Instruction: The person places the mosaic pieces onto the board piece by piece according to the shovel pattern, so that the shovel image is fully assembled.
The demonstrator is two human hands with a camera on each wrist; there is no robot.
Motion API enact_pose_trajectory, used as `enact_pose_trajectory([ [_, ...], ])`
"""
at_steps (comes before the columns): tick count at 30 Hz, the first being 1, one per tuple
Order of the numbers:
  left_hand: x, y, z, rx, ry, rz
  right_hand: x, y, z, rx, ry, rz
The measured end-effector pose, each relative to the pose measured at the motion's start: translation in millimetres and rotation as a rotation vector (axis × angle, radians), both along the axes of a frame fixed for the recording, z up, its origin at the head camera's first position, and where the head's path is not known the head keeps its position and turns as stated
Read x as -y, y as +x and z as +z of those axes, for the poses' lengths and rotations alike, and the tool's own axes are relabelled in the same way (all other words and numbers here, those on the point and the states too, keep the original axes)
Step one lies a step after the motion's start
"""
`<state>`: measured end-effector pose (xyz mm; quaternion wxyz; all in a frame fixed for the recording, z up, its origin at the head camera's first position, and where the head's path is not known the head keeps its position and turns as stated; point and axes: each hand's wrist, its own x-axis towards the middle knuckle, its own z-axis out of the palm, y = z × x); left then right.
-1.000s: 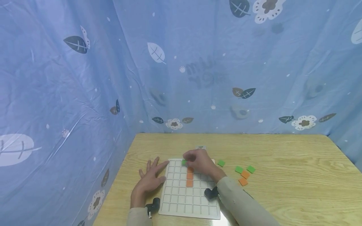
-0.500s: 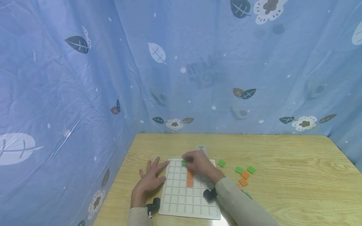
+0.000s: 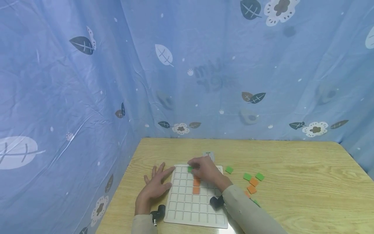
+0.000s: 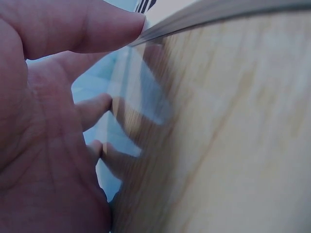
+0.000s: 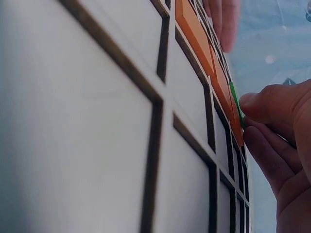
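A white grid board (image 3: 179, 215) lies on the table, with a column of orange square tiles (image 3: 196, 190) in its cells. At its top row a green square tile (image 3: 190, 169) shows beside my right hand (image 3: 205, 169). In the right wrist view, the thumb and forefinger of that hand pinch at the green tile (image 5: 233, 91) near the board's far edge; the hand partly hides that row from the head camera. My left hand (image 3: 156, 186) rests with spread fingers at the board's left side. Its thumb (image 4: 104, 26) touches the board's edge in the left wrist view.
Right of the board lie loose green tiles (image 3: 229, 170) and several orange and green tiles (image 3: 252, 189), some close to my right sleeve (image 3: 248, 208). A small card with a printed grid (image 3: 209, 155) lies behind the board. Blue patterned curtain (image 3: 187, 81) surrounds the wooden table (image 3: 292, 182).
My right hand has shifted very slightly at the top row, and more of the printed card shows behind it. My left hand keeps its place at the board's edge.
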<state>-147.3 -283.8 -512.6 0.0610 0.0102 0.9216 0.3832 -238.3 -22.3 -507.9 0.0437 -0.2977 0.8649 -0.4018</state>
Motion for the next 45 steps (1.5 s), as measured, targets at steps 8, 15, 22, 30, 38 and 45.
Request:
enact_pose_trajectory([
  [8, -0.2, -1.2, 0.3, -0.002, -0.014, -0.008, -3.2, -1.2, -2.6, 0.022, -0.021, -0.002],
  [15, -1.5, -1.5, 3.0, -0.020, -0.004, 0.000, -17.5, 1.6, 7.0, 0.059, -0.103, 0.000],
  [22, -1.4, -1.6, 3.2, -0.023, 0.000, 0.004, -48.1, 11.3, 25.1, 0.088, -0.166, -0.011],
  [30, 0.2, -1.1, -1.4, -0.008, -0.008, 0.006, -93.5, 24.1, 37.6, 0.111, -0.188, -0.108],
  [38, 1.1, -0.7, -1.9, -0.026, -0.005, -0.002, -139.3, 34.4, 44.7, 0.131, -0.275, -0.137],
  [45, -0.6, 0.1, 0.7, -0.025, 0.012, -0.012, -179.6, 45.5, 44.0, 0.150, -0.302, -0.151],
])
